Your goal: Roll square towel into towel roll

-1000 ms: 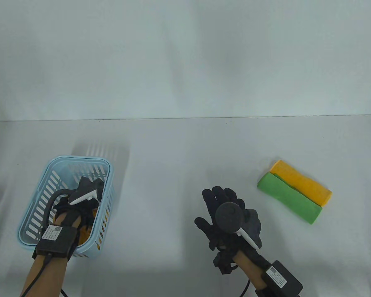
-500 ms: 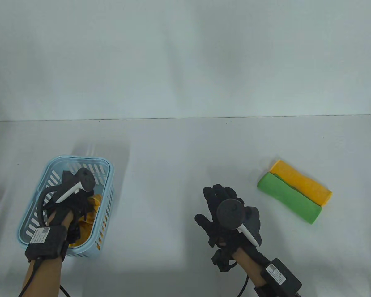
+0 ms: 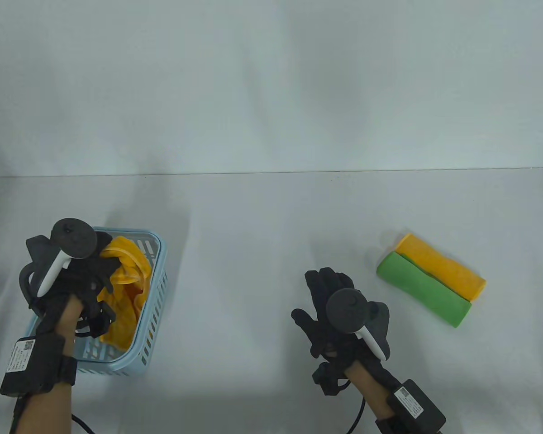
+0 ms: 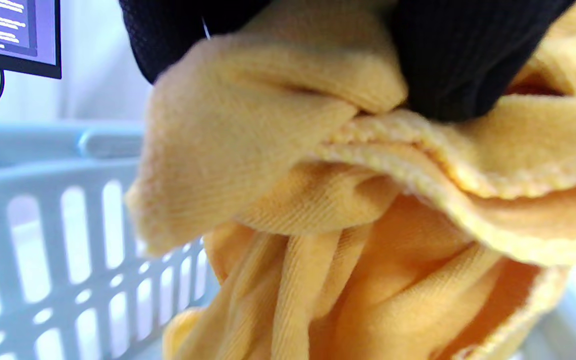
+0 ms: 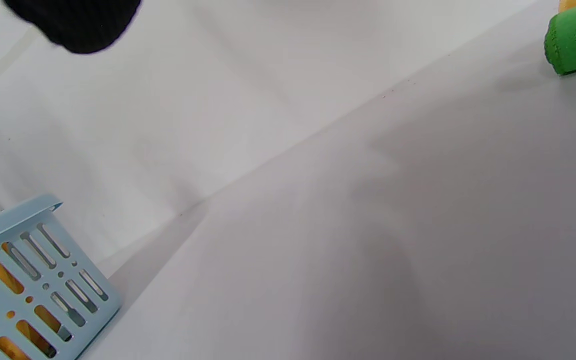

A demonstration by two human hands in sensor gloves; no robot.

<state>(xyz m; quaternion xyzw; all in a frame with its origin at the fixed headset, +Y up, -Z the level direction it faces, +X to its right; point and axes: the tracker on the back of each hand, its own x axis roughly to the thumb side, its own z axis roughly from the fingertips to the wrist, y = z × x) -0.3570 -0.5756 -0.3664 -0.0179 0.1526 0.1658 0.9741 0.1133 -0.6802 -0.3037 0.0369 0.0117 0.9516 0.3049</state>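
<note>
Since the earlier frame the left hand (image 3: pixel 79 282) had risen out of the light-blue slotted basket (image 3: pixel 156 289), drawing a yellow square towel (image 3: pixel 124 280) up with it; before, that hand sat low inside the basket with only a scrap of yellow showing. The right hand (image 3: pixel 339 316) had barely shifted near the table's front edge, fingers spread and holding nothing.

In the left wrist view the gloved fingers (image 4: pixel 458 55) pinched a bunched fold of the towel (image 4: pixel 328 210) near its stitched hem, the rest hanging in loose pleats partly above the basket (image 4: pixel 28 225) near the table's left edge.

The cloth looked light, soft and limp, likely to sag and crumple rather than keep any shape, with a knit surface that should not slip. It would probably handle best taken by two corners along one hem and spread flat on the table (image 3: pixel 262 235). A green towel roll (image 3: pixel 423 289) and a yellow towel roll (image 3: pixel 443 266) lay touching side by side toward the right edge.
</note>
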